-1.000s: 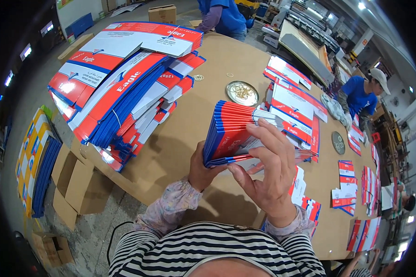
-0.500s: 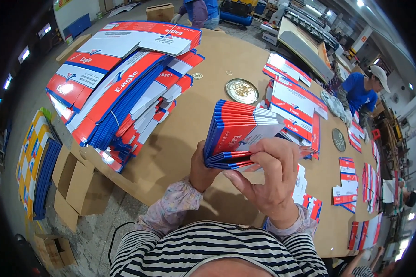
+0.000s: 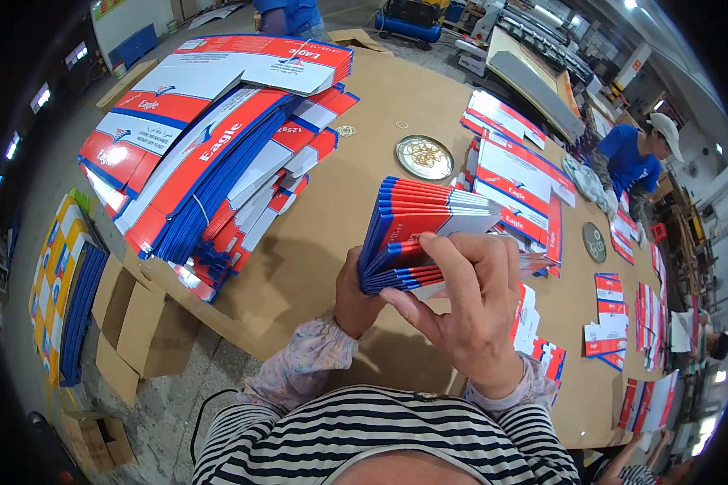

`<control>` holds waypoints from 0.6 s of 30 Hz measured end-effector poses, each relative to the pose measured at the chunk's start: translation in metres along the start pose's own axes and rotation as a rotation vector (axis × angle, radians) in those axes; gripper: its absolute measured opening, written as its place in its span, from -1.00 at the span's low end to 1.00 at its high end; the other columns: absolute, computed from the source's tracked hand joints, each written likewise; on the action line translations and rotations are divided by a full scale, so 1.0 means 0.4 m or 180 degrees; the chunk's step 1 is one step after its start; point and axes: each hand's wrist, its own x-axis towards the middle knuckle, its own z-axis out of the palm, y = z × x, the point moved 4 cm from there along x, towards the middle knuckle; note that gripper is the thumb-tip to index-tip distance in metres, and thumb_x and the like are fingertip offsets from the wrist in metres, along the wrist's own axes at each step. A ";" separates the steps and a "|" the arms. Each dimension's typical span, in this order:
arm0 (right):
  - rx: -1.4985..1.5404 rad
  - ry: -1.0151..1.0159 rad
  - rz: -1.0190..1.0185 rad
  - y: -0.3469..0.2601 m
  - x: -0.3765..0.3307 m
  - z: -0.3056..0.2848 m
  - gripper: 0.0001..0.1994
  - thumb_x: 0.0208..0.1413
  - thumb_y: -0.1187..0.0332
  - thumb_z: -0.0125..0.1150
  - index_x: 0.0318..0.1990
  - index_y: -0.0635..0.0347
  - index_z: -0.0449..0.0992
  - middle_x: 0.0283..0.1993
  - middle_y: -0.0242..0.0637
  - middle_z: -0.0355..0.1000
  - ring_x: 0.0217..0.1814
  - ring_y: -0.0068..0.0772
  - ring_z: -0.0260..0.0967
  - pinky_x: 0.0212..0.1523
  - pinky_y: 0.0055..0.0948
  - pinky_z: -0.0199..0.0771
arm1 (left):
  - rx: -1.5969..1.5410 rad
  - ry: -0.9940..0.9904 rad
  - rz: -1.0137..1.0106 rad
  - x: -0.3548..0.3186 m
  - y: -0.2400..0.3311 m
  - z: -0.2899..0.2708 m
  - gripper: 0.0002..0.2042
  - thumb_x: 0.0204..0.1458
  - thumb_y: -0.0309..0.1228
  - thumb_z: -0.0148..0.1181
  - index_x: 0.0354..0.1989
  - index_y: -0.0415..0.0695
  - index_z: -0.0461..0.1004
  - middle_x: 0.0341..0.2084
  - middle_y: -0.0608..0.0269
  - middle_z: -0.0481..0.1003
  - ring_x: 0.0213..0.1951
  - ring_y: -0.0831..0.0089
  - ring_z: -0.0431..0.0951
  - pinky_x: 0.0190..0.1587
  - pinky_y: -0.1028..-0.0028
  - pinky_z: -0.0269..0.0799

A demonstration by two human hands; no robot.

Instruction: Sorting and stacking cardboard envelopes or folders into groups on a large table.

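A thick bundle of folded cardboard cartons (image 3: 416, 222), red, white and blue, stands upright in front of me, its top edges fanned. My left hand (image 3: 356, 297) is closed around the bundle's left side and supports it. At its near right edge, my right hand (image 3: 477, 303) has thumb and fingers bent on the nearest cartons, pinching several of them apart from the rest. Part of the left fingers is hidden behind the bundle. Beyond it lies a round metal dish (image 3: 425, 158) of rubber bands.
A tall pile of flat cartons (image 3: 218, 141) covers the table's left side. More carton stacks (image 3: 514, 190) lie to the right on the brown table (image 3: 299, 271). An opened cardboard box (image 3: 141, 323) stands at the left edge. A co-worker in blue (image 3: 631, 162) works at the far right.
My right index finger has risen along the bundle, and more cartons now sit between thumb and fingers. At the far edge, the person in blue has shifted left.
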 end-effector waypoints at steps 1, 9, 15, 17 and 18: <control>0.0015 0.0025 0.0074 -0.007 0.001 -0.007 -0.49 -0.30 0.31 0.45 -0.12 0.28 0.44 -0.22 -0.22 0.31 -0.22 -0.26 0.23 -0.26 -0.30 0.21 | -0.0008 0.0016 0.0001 -0.001 0.002 -0.002 -0.49 -0.18 -0.42 0.44 -0.08 -0.23 0.29 -0.25 0.14 0.50 -0.21 0.41 0.52 -0.14 0.44 0.43; -0.0007 0.0086 0.0083 -0.011 0.001 -0.002 -0.51 -0.30 0.24 0.50 -0.21 0.20 0.40 0.11 -0.10 0.33 0.12 0.00 0.25 0.08 -0.16 0.30 | -0.0101 0.0064 -0.0003 -0.014 0.004 0.011 -0.50 -0.18 -0.42 0.44 -0.09 -0.23 0.30 -0.26 0.14 0.50 -0.21 0.42 0.52 -0.14 0.43 0.43; -0.0001 0.0039 0.0102 -0.014 0.001 -0.002 -0.49 -0.30 0.27 0.50 -0.18 0.23 0.38 0.00 -0.15 0.41 0.04 -0.07 0.33 0.06 -0.20 0.32 | -0.0189 0.0132 0.0012 -0.015 0.009 0.018 -0.51 -0.18 -0.42 0.43 -0.10 -0.22 0.30 -0.26 0.14 0.50 -0.22 0.42 0.52 -0.15 0.43 0.43; 0.0012 0.0085 0.0069 -0.013 0.000 -0.003 -0.49 -0.31 0.27 0.51 -0.18 0.22 0.38 -0.02 -0.16 0.40 0.02 -0.08 0.33 0.02 -0.22 0.32 | -0.0225 0.0148 0.0010 -0.013 0.011 0.018 -0.51 -0.18 -0.42 0.43 -0.11 -0.22 0.30 -0.27 0.14 0.50 -0.22 0.42 0.52 -0.15 0.43 0.43; 0.0040 0.0134 0.0032 -0.012 -0.001 -0.002 -0.49 -0.32 0.28 0.51 -0.19 0.21 0.38 -0.04 -0.18 0.40 0.00 -0.10 0.34 -0.01 -0.23 0.33 | -0.0236 0.0163 0.0011 -0.014 0.009 0.021 -0.52 -0.18 -0.43 0.43 -0.11 -0.22 0.30 -0.27 0.14 0.50 -0.22 0.42 0.52 -0.15 0.43 0.43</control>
